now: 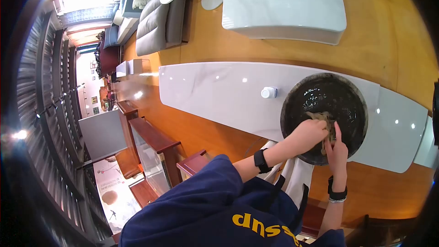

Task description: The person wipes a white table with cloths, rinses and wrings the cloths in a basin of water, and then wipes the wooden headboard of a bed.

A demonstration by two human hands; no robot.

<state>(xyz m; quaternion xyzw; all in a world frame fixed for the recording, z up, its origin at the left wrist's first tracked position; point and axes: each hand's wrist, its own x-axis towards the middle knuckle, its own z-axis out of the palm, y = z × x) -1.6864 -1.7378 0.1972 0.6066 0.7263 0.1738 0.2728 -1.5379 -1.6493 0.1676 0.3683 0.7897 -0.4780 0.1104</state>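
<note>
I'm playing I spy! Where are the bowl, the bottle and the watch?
Bowl [283, 110]: head view, on its rim.
Bottle [269, 92]: head view, around its middle.
Watch [260, 161]: head view, on its dark face.

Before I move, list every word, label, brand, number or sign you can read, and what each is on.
"dnss" as seen, likely "ssup" turned upright: yellow lettering on the navy clothing; the rest is cut off or unclear.
White bottle: markings too small to read.
Pale panel at the picture's left: small marks, too blurred to read.
Dark basin: no text visible.
</note>
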